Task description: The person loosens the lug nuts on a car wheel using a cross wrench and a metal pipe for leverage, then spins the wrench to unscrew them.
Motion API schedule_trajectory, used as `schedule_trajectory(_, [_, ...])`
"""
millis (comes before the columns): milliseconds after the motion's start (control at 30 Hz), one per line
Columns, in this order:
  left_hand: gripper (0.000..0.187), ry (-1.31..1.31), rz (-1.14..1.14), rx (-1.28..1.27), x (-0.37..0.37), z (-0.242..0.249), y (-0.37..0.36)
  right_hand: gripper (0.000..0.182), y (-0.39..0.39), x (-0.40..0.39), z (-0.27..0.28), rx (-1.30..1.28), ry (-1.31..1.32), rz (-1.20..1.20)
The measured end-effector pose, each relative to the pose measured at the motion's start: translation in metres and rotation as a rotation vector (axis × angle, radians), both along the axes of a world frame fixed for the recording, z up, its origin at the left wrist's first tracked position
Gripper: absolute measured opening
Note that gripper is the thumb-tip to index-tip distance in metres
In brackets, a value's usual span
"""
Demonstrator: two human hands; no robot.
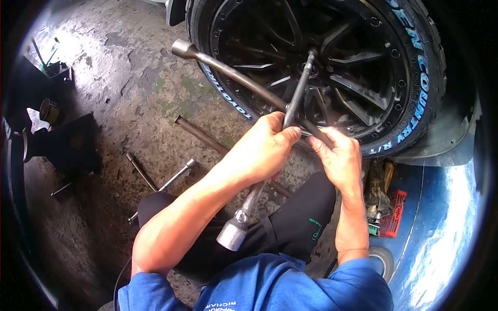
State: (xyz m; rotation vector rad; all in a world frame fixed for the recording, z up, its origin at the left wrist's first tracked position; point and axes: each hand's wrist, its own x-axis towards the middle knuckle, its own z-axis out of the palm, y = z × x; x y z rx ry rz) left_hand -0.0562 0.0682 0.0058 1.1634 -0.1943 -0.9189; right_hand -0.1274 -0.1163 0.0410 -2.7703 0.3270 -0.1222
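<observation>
A metal cross wrench (233, 75) lies across the front of a wheel with black spokes (358, 85) and a tire with blue lettering (423, 98). My left hand (270, 147) is closed around a bar near the middle of the cross. Below that hand a knurled handle with a large silver socket (232, 236) hangs over my lap; whether it joins the bar in my fist is hidden. My right hand (340, 155) grips the lower right arm of the cross wrench. The upper arm's tip reaches toward the wheel's hub.
On the stained concrete floor lie a long pipe (199, 136), a short bar (140, 171) and a thin silver wrench (176, 175). A red plastic basket (395, 212) stands at the right beside a blue surface (441, 207). Dark equipment (67, 140) is at the left.
</observation>
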Motion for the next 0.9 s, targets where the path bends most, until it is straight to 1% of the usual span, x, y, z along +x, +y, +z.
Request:
schedule_trajectory(33, [0.025, 0.021, 0.008, -0.035, 0.002, -0.002, -0.002, 0.028, -0.002, 0.003, 0.000, -0.048, -0.022, 0.015])
schedule_trajectory(67, [0.024, 0.041, 0.016, -0.068, 0.005, -0.004, -0.004, 0.028, -0.003, 0.006, 0.004, -0.042, -0.021, 0.014])
schedule_trajectory(167, [0.022, 0.153, -0.012, -0.180, 0.015, -0.009, -0.002, 0.030, 0.009, 0.019, 0.037, -0.303, 0.095, 0.035])
schedule_trajectory(200, [0.022, 0.204, -0.047, -0.242, 0.015, -0.009, -0.002, 0.028, 0.005, 0.021, 0.044, -0.454, 0.072, 0.136])
schedule_trajectory(267, [0.022, 0.259, -0.056, -0.265, 0.016, -0.012, -0.004, 0.025, 0.009, 0.029, 0.062, -0.497, 0.091, 0.264])
schedule_trajectory(300, [0.022, 0.303, -0.051, -0.290, 0.018, -0.013, -0.003, 0.022, 0.010, 0.032, 0.065, -0.570, 0.089, 0.356])
schedule_trajectory(333, [0.022, 0.297, -0.042, -0.291, 0.022, -0.012, -0.001, 0.022, 0.012, 0.036, 0.068, -0.571, 0.082, 0.365])
schedule_trajectory(400, [0.021, 0.425, -0.069, -0.386, 0.025, -0.014, 0.002, 0.023, 0.016, 0.041, 0.070, -0.628, 0.198, 0.372])
schedule_trajectory(433, [0.021, 0.428, -0.069, -0.387, 0.025, -0.015, 0.002, 0.024, 0.015, 0.042, 0.066, -0.651, 0.165, 0.418])
schedule_trajectory(567, [0.018, 0.279, -0.037, -0.235, 0.021, -0.012, -0.007, 0.021, 0.012, 0.035, 0.061, -0.619, 0.175, 0.345])
schedule_trajectory(633, [0.019, 0.195, -0.024, -0.157, 0.020, -0.010, -0.010, 0.022, 0.007, 0.030, 0.054, -0.597, 0.013, 0.357])
schedule_trajectory(667, [0.019, 0.198, -0.034, -0.158, 0.020, -0.011, -0.010, 0.022, 0.008, 0.030, 0.053, -0.598, 0.019, 0.349])
schedule_trajectory(733, [0.021, 0.165, -0.040, -0.154, 0.022, -0.013, -0.010, 0.029, 0.010, 0.031, 0.053, -0.569, 0.056, 0.319])
schedule_trajectory(767, [0.021, 0.166, -0.039, -0.157, 0.023, -0.014, -0.010, 0.029, 0.014, 0.033, 0.053, -0.572, 0.057, 0.320])
schedule_trajectory(833, [0.022, 0.141, -0.032, -0.127, 0.024, -0.016, -0.008, 0.033, 0.027, 0.037, 0.050, -0.562, 0.030, 0.374])
schedule_trajectory(867, [0.022, 0.153, -0.030, -0.124, 0.025, -0.016, -0.007, 0.042, 0.039, 0.036, 0.051, -0.548, 0.119, 0.379])
schedule_trajectory(900, [0.023, 0.117, -0.039, -0.103, 0.028, -0.017, -0.005, 0.045, 0.048, 0.037, 0.049, -0.539, 0.063, 0.448])
